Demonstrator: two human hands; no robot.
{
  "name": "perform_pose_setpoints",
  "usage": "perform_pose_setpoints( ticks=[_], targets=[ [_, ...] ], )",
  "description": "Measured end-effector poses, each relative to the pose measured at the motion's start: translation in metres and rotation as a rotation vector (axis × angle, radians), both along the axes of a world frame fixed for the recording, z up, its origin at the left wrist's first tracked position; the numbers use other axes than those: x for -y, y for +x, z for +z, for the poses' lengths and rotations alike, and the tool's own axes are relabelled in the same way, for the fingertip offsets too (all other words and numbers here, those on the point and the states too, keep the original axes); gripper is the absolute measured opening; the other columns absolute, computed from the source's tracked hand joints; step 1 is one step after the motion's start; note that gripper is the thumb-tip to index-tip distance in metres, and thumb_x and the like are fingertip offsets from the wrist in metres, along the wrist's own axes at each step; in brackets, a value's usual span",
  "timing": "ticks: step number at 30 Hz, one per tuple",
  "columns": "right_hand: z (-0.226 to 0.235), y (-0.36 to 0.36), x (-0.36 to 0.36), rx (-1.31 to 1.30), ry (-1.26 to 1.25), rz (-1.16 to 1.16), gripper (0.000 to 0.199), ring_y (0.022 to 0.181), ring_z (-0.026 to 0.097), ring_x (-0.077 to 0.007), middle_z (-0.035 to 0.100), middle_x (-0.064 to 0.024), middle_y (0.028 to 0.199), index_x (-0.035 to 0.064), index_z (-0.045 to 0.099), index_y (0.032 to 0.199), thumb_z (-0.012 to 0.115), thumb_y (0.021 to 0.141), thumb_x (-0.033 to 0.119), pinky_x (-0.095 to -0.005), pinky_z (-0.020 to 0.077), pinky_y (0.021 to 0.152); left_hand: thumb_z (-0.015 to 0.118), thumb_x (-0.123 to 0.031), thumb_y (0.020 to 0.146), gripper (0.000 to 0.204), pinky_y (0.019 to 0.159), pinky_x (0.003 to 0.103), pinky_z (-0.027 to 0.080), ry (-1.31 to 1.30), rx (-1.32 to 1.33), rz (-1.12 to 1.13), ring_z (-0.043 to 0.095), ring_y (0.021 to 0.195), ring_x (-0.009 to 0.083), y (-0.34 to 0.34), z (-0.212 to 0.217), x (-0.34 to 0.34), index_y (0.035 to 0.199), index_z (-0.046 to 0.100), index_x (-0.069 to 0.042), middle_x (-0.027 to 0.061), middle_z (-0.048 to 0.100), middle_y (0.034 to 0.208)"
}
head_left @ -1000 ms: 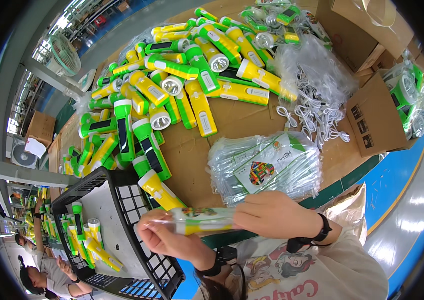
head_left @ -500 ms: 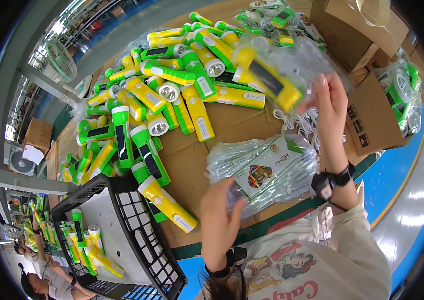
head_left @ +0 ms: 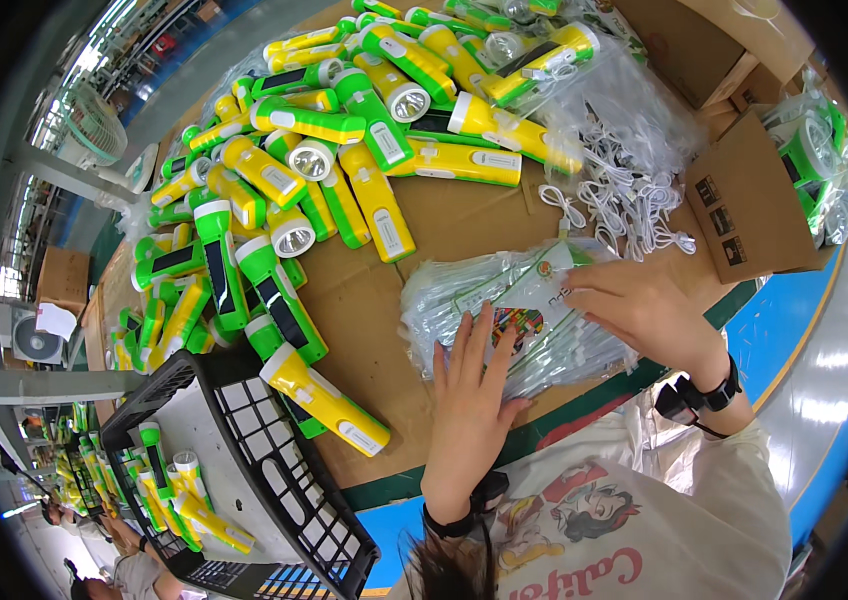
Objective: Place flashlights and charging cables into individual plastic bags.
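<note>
A stack of clear plastic bags [head_left: 434,300] lies on the cardboard-covered table in front of me. A printed card or bag with a colourful picture [head_left: 554,291] is on top. My left hand [head_left: 474,400] rests on the stack's near left part, fingers spread. My right hand [head_left: 659,310] reaches over its right side, fingers stretched out and touching the top piece; its fingertips are partly hidden. Neither hand visibly grips anything. Beyond the stack lies a yellow-and-green flashlight [head_left: 544,65] with a dark solar panel, on crumpled clear plastic.
Many yellow and green flashlights [head_left: 379,205] are heaped at the left and back. White charging cables [head_left: 624,190] lie beyond my right hand. A black crate [head_left: 264,430] holding several flashlights stands at the near left. Cardboard boxes [head_left: 754,210] and bagged flashlights [head_left: 809,165] are on the right.
My right hand has let go of the blurred flashlight, which now lies on the plastic at the back, and has come down to the bag stack. My left hand has moved onto the stack.
</note>
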State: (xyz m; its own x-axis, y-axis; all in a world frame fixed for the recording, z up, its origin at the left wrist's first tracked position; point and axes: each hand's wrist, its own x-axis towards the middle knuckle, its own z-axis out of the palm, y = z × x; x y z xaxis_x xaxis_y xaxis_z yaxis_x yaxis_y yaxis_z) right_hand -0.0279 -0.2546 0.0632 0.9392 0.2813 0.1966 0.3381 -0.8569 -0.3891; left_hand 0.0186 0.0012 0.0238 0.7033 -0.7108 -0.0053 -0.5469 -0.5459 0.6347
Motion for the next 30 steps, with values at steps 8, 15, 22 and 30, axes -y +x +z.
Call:
perform_pose_setpoints(
  ticks=[8, 15, 22, 30],
  targets=[
    [-0.013, -0.001, 0.021, 0.135, -0.279, 0.154, 0.022, 0.108, 0.065, -0.0262, 0.061, -0.0104, 0.125, 0.0025, 0.062, 0.098, 0.064, 0.077, 0.010, -0.0334, 0.0568, 0.080, 0.080, -0.012, 0.074, 0.075, 0.117, 0.058, 0.023, -0.015, -0.009, -0.002, 0.031, 0.145, 0.0390, 0.006, 0.004, 0.001, 0.142, 0.049, -0.013, 0.0122, 0.033, 0.159],
    [-0.036, -0.001, 0.024, 0.269, -0.354, 0.183, 0.026, 0.111, 0.064, -0.0232, 0.060, -0.0092, 0.128, 0.0043, 0.062, 0.105, 0.063, 0.080, 0.011, -0.0309, 0.0571, 0.078, 0.079, -0.013, 0.076, 0.072, 0.117, 0.058, 0.024, 0.011, 0.027, 0.016, 0.031, 0.145, 0.0397, 0.003, 0.009, 0.003, 0.142, 0.049, -0.012, 0.0130, 0.032, 0.159],
    [-0.015, 0.009, 0.026, 0.152, -0.307, 0.232, 0.031, 0.114, 0.063, -0.0231, 0.060, -0.0084, 0.127, 0.0051, 0.062, 0.110, 0.064, 0.082, 0.017, -0.0336, 0.0559, 0.080, 0.076, -0.016, 0.080, 0.069, 0.116, 0.059, 0.024, -0.017, 0.038, -0.016, 0.030, 0.145, 0.0402, 0.003, 0.001, -0.003, 0.142, 0.048, -0.011, 0.0141, 0.031, 0.159],
    [-0.019, 0.010, 0.025, 0.236, -0.447, 0.296, 0.035, 0.114, 0.063, -0.0237, 0.060, -0.0098, 0.126, 0.0061, 0.061, 0.114, 0.064, 0.081, 0.015, -0.0336, 0.0559, 0.082, 0.075, -0.018, 0.081, 0.068, 0.116, 0.059, 0.024, -0.013, 0.050, -0.005, 0.030, 0.145, 0.0412, 0.002, 0.000, -0.005, 0.142, 0.048, -0.010, 0.0141, 0.031, 0.159]
  ],
)
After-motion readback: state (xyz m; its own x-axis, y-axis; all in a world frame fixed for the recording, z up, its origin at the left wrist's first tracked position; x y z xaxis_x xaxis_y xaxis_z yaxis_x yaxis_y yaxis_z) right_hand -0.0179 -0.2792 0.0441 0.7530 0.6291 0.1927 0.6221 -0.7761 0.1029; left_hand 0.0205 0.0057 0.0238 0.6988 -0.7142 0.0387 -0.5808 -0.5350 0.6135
